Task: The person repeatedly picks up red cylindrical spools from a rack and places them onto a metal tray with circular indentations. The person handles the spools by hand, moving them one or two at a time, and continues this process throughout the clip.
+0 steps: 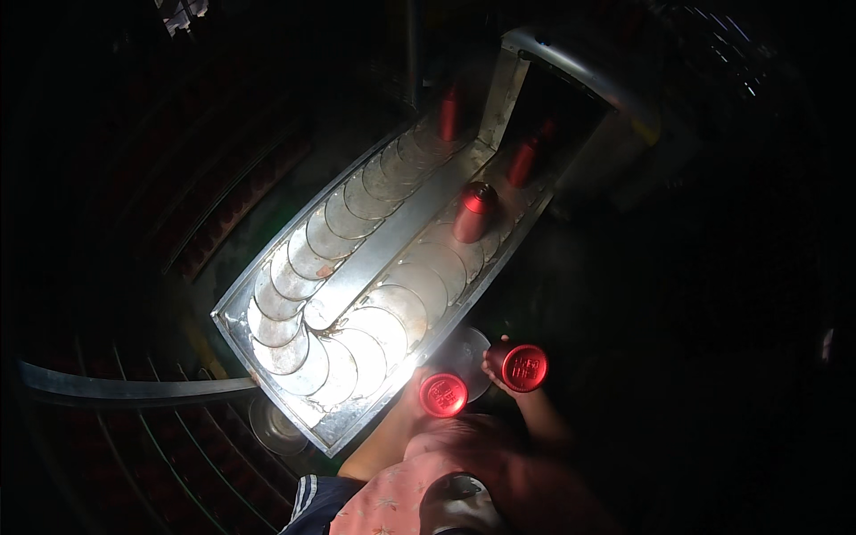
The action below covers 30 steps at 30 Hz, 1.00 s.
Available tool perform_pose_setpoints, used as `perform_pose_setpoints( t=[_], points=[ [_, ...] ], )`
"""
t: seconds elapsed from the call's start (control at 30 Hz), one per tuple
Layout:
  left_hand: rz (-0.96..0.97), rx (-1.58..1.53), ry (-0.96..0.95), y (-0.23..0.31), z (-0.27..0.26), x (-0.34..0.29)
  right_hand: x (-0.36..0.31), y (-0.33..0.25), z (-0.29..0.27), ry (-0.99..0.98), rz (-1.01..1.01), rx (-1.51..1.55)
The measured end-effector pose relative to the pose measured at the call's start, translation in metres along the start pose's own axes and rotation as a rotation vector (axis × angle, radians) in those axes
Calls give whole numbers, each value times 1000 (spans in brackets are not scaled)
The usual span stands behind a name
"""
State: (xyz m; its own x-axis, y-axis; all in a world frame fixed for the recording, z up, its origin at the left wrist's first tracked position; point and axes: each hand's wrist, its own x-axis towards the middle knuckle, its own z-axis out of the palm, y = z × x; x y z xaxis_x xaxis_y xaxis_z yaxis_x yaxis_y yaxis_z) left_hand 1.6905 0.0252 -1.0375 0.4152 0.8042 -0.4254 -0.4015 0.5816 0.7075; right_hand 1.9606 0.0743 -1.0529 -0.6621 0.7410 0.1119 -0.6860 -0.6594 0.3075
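Observation:
My left hand point(413, 395) is closed around a red metal bottle point(443, 395), close to the near edge of the conveyor. Further right, my right hand point(493, 368) grips a second red metal bottle point(524, 368), its fingers showing on the left side. Both bottles turn a flat round end with raised marks upward, and the rest of their bodies is mostly hidden. On the conveyor's overlapping plates point(399, 308) stands another red bottle point(475, 214) with a narrower neck on top. Behind it is one more red bottle point(523, 163).
A metal-rimmed conveyor point(218, 314) loops around a central divider point(383, 245). At its far left lane stands a red bottle point(448, 118). A metal housing point(571, 64) spans the far end. A pale round disc point(465, 352) lies behind my hands. Dark racks point(223, 214) are at left.

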Motion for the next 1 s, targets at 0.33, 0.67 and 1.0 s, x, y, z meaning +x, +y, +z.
perform_pose_setpoints(
  t=[0.33, 0.67, 1.0],
  points=[
    [728, 1125, 690, 231, 90, 98, 223, -147, 184, 555, -920, -1822],
    [486, 1537, 930, 256, 151, 230, 341, -233, 136, 543, -532, -2652],
    [586, 882, 1790, 199, 291, -117, 167, -144, 147, 228, -430, -1769]
  ],
)
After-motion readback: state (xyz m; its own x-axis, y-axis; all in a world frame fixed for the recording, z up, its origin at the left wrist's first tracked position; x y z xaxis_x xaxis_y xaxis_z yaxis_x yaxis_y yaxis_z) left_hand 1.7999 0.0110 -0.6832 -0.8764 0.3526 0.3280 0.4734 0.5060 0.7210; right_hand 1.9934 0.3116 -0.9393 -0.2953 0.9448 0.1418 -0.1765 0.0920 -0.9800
